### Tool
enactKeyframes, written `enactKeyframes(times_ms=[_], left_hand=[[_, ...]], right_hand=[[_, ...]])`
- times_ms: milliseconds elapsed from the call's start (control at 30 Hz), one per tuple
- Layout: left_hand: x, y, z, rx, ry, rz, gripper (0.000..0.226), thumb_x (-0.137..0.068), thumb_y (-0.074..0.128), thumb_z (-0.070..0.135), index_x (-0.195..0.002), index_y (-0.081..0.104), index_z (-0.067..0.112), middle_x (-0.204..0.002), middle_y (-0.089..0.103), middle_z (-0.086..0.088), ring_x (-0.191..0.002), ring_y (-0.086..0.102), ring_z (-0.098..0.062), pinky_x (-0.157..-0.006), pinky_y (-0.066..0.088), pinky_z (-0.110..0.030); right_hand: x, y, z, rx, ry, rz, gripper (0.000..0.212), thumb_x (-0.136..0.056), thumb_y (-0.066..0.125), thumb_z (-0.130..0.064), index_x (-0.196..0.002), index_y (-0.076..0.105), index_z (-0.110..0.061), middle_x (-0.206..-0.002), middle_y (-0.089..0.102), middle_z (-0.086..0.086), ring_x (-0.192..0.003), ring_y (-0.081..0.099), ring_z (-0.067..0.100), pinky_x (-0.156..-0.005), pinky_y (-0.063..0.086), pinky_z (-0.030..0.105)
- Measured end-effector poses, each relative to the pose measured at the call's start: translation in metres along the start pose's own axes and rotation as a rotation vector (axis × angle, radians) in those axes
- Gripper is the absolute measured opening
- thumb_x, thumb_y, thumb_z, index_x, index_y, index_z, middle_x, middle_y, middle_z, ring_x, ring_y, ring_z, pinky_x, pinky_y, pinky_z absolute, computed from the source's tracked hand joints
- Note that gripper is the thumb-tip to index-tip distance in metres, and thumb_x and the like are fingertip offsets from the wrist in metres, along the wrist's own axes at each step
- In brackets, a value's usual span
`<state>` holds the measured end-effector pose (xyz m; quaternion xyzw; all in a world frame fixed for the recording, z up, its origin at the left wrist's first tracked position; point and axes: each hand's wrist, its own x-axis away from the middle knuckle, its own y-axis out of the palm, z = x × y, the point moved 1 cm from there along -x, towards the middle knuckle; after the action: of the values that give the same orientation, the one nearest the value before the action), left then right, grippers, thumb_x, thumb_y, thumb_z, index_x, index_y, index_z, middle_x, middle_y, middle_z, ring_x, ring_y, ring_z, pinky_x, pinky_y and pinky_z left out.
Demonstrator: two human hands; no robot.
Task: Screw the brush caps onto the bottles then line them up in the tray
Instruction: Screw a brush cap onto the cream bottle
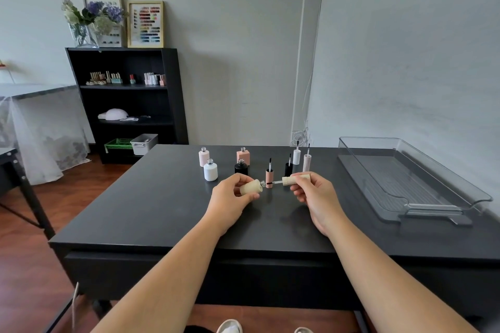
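Note:
My left hand holds a cream bottle on its side, neck pointing right. My right hand holds the cream brush cap level, its brush tip just short of the bottle's neck. Behind them stand several open bottles: pale pink, white, peach and black. Brush caps stand upright with bristles up: peach, black, white and pale pink. The clear plastic tray lies at the right with nothing in it.
All of this sits on a dark table. A black shelf unit stands against the back wall to the left, with a covered table further left. The wall is close behind the tray.

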<state>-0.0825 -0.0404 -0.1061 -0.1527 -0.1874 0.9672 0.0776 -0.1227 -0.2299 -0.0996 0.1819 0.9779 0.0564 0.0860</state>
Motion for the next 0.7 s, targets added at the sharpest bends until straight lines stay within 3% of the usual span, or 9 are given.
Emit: enactKeyframes(times_ms=[700], left_hand=[[0.0007,0.0007,0.0020,-0.032,0.022,-0.004,0.024,-0.074,0.076,0.016,-0.087,0.064,0.032,-0.089,0.066,0.014,-0.080,0.061,-0.006,-0.069,0.042,-0.013]], right_hand=[[0.0005,0.0006,-0.0004,0.025,-0.023,-0.019,0.016,-0.089,0.058,-0.010,-0.078,0.069,-0.014,-0.063,0.061,0.000,-0.051,0.052,0.002,-0.046,0.040,0.011]])
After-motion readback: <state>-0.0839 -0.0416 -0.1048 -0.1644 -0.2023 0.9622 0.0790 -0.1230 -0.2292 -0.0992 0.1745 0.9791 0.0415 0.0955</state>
